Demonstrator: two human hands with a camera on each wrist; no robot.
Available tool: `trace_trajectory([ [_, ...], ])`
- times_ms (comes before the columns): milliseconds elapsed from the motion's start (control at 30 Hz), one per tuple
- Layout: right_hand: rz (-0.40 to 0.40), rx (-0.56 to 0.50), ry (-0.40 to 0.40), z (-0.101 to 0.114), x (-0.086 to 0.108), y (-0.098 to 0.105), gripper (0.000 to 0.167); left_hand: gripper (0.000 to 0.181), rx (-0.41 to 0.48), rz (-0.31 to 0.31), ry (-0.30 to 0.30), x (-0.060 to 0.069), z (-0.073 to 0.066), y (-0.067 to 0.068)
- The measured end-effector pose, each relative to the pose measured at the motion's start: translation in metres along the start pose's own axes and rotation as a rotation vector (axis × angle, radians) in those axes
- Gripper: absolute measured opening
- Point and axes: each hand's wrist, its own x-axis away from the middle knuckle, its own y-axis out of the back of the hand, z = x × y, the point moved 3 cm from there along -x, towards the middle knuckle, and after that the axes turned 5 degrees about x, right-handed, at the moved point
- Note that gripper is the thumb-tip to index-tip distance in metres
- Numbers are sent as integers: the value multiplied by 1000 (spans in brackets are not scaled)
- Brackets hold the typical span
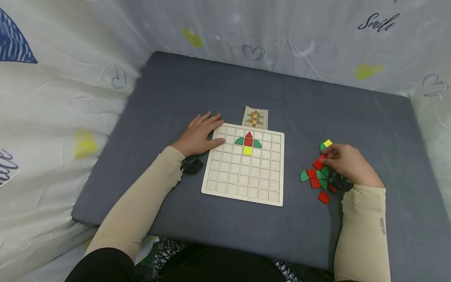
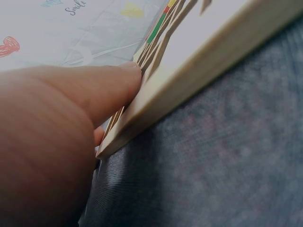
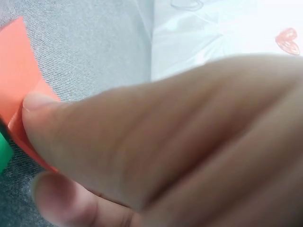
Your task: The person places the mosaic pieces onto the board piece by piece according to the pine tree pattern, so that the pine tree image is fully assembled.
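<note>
A wooden grid board point(image 1: 243, 188) lies on the table. On it are a red triangle point(image 1: 249, 134), a red square point(image 1: 248, 141), a yellow square point(image 1: 248, 150) and two green quarter-round tiles point(image 1: 239, 141). My left hand point(image 1: 201, 135) rests on the board's upper left corner, fingers spread and thumb point(image 2: 113, 85) over its edge. To the right of the board, my right hand point(image 1: 347, 162) bends its fingers over a loose pile and pinches a red square tile point(image 1: 318, 163). In the right wrist view its thumb presses that red tile point(image 3: 19, 71); the far fingertips are partly hidden.
A small pattern card point(image 1: 260, 113) touches the board's far edge. Around my right hand lie several red squares point(image 1: 323, 197), green quarter-round tiles point(image 1: 304, 176) and a yellow square point(image 1: 327, 143). A printed curtain point(image 1: 218, 35) hangs beyond the grey table point(image 1: 197, 86).
</note>
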Motion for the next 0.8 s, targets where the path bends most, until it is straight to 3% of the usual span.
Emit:
trace_trajectory([
  [800,-104,61,124,32,-20,-7,16,76,7,0,10,2,0,1],
])
